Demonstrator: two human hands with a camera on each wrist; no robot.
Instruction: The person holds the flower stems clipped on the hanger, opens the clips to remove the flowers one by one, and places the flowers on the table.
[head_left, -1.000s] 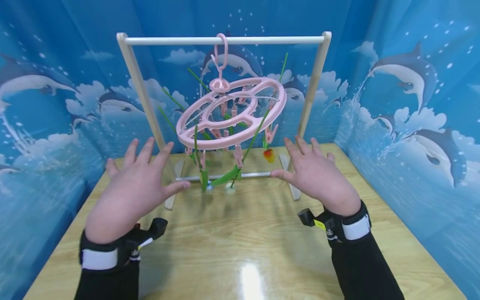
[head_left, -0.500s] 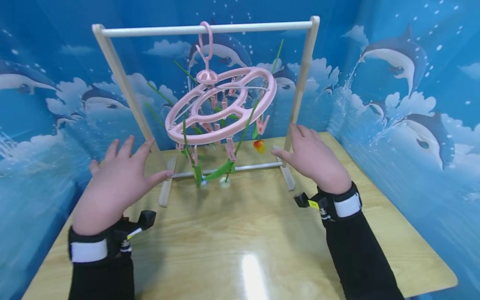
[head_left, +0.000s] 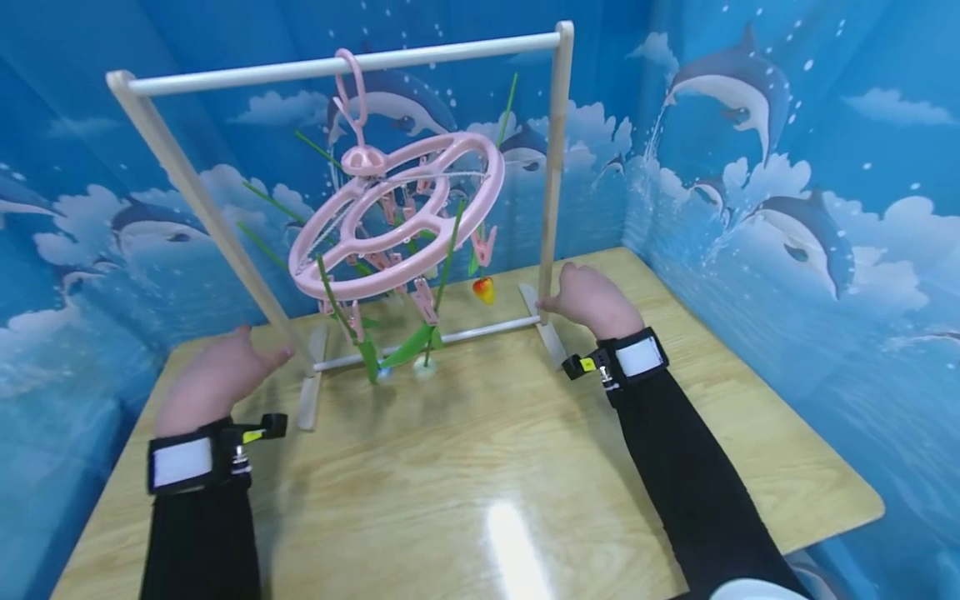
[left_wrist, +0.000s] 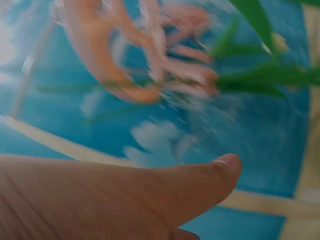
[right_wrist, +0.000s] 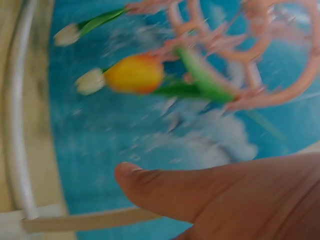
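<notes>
A pink round clip hanger hangs tilted by its hook from the white top bar of a wooden rack. Several artificial flowers hang head-down from its clips, among them an orange-yellow tulip and green stems. My left hand hovers low by the left post, thumb straight, holding nothing. My right hand is by the foot of the right post, thumb stretched toward it, also empty. The other fingers of both hands are hidden. The right wrist view shows the tulip blurred.
The rack stands at the back of a wooden table on two flat feet joined by a low white rail. Blue dolphin-print walls close in on three sides. The table edge runs near right.
Both hands have dropped from raised, spread positions to low beside the rack's posts, the right one reaching the right post's foot. The head view has swung right, shifting the rack leftward.
</notes>
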